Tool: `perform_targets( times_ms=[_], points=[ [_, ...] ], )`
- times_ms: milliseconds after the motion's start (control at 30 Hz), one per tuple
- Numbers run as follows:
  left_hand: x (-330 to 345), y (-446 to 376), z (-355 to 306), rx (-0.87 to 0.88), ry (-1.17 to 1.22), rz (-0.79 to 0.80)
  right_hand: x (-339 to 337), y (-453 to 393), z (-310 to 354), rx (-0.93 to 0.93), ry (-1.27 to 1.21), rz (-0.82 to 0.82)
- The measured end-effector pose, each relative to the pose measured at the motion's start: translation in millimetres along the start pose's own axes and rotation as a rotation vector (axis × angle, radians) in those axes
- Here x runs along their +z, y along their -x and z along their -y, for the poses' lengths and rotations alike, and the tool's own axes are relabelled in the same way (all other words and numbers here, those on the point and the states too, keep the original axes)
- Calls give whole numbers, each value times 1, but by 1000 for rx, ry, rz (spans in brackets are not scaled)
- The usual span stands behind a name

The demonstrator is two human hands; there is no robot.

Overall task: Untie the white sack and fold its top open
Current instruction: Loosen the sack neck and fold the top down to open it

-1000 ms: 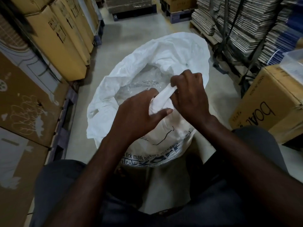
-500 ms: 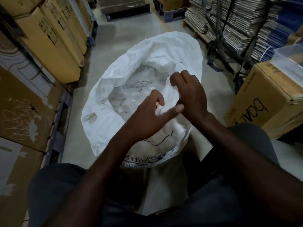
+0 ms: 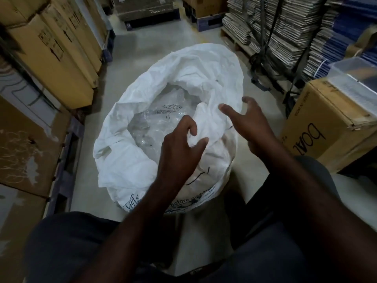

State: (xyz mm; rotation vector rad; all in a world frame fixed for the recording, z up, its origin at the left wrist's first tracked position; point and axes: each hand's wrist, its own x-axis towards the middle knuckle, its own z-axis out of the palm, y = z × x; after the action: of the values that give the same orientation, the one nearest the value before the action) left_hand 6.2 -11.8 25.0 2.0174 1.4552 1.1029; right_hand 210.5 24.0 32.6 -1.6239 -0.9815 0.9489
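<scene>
A large white woven sack [image 3: 206,70] stands on the floor between my knees. Its mouth gapes wide, with the rim rolled outward, and clear plastic bags [image 3: 161,121] show inside. My left hand [image 3: 179,152] hovers over the near rim with its fingers curled and its thumb apart, nothing gripped. Over the right side of the rim my right hand [image 3: 246,123] is spread, fingers apart, just above the cloth. Blue print runs along the sack's near side.
Stacked cardboard boxes [image 3: 61,58] line the left on dark pallets. A brown box [image 3: 330,127] sits close at right, with a clear plastic tub [image 3: 353,74] on it. Strapped stacks of flat cardboard [image 3: 285,31] stand behind. Grey floor stretches beyond the sack.
Both hands have let go of the bunched white cloth at the near rim and spread apart, the right hand moving to the right. The sack's mouth lies wider.
</scene>
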Motion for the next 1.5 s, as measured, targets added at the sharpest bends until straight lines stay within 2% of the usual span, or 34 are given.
perform_targets(
  times_ms=[67, 100, 200, 300, 367, 467, 500, 567, 633, 667, 700, 800, 867, 933, 1033, 1133, 1333, 1400, 1500],
  points=[
    [10, 4, -5, 4, 15, 70, 12, 1, -1, 122, -194, 92],
    [13, 5, -7, 7, 6, 135, 19, 3, -1, 111, -244, 91],
    [14, 2, -1, -19, -61, 329, 27, 2, 10, -9, -308, -54],
    [7, -2, 13, -99, -100, 399, 20, -8, 20, -1, -546, -110],
    [5, -2, 18, -119, -142, 413, 15, -14, 20, 38, -646, -35],
    [2, -8, 16, -135, -195, 505, 11, -13, 22, 34, -655, 134],
    [-2, -15, 14, -121, -195, 480, 9, -14, 24, -12, -608, 159],
    [-12, -36, 7, -43, -159, 282, 3, -19, 26, -118, -444, 166],
    [-22, -68, -1, 168, -175, 81, -2, -22, 24, -165, -302, 205],
    [-22, -87, -5, 294, -258, 73, -2, -23, 21, -177, -241, 232],
    [-19, -106, -7, 394, -366, 147, -2, -23, 19, -196, -175, 252],
    [1, -150, -20, 495, -663, 426, -2, -21, 15, -308, 49, 265],
    [17, -171, -19, 572, -704, 556, -7, -22, 13, -331, 114, 265],
    [27, -189, -12, 630, -730, 612, -16, -24, 7, -317, 188, 228],
    [33, -210, -2, 629, -761, 683, -36, -28, -1, -349, 279, 129],
    [30, -223, 7, 632, -736, 645, -51, -31, -6, -443, 374, 65],
    [24, -229, -4, 395, -486, 592, -50, -36, -18, -461, 672, 24],
    [25, -225, -10, 356, -379, 503, -41, -34, -14, -483, 817, -81],
    [29, -223, -14, 305, -286, 374, -26, -23, -3, -620, 919, -396]
  ],
)
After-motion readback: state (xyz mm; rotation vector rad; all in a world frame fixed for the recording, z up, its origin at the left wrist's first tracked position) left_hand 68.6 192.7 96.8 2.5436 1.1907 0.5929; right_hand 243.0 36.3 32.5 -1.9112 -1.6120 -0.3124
